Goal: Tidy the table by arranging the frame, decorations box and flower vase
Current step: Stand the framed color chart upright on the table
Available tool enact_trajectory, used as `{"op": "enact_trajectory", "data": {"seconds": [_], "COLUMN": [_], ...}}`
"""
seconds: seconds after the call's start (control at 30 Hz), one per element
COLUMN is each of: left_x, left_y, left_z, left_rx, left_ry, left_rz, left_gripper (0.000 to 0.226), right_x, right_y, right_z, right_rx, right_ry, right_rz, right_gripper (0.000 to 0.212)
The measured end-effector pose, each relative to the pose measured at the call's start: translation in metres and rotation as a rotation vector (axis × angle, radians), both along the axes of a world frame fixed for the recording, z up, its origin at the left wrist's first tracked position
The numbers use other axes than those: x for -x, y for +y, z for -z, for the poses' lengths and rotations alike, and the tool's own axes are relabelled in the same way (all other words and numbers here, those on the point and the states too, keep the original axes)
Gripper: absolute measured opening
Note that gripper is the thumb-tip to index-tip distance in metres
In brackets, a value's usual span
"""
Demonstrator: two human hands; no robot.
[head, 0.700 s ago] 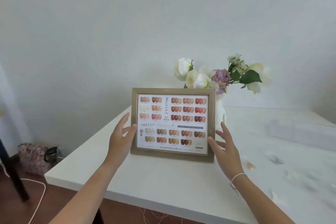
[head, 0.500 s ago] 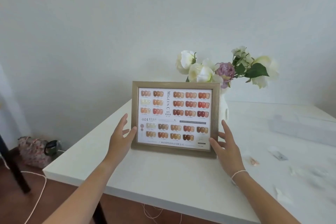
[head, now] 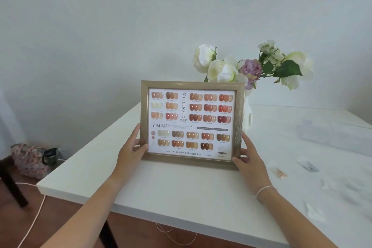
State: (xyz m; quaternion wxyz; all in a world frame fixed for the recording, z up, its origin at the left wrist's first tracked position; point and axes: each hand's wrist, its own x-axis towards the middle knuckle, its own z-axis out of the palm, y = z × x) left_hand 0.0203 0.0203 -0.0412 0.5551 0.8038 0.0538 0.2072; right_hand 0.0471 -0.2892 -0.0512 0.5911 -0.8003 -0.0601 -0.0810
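Frame (head: 192,122) standing upright on white counter (head: 161,187), gripped at its lower side edges by left hand (head: 130,152) and right hand (head: 250,160), fingers curled around the moulding; flower vase (head: 248,116) just behind its right edge

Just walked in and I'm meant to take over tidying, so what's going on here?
A person is holding a gold picture frame with a nail colour chart upright on the white table. The left hand has a grip on its lower left edge, and the right hand on its lower right corner. A white vase of flowers stands just behind the frame. A clear box sits further right, with small bits scattered in front of it.
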Motion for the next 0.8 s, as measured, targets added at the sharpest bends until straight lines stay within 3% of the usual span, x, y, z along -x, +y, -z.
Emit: {"op": "enact_trajectory", "data": {"seconds": [0.3, 0.8], "left_x": [0.009, 0.028], "left_y": [0.020, 0.103], "left_z": [0.002, 0.006], "left_rx": [0.017, 0.014], "left_ry": [-0.034, -0.093], "left_rz": [-0.022, -0.184], "left_gripper": [0.068, 0.069], "right_x": [-0.004, -0.054], "right_y": [0.018, 0.118], "right_z": [-0.004, -0.015], "right_rx": [-0.018, -0.007], "right_ry": [-0.003, -0.005], "right_rz": [-0.051, -0.230], "right_gripper": [0.074, 0.073]}}
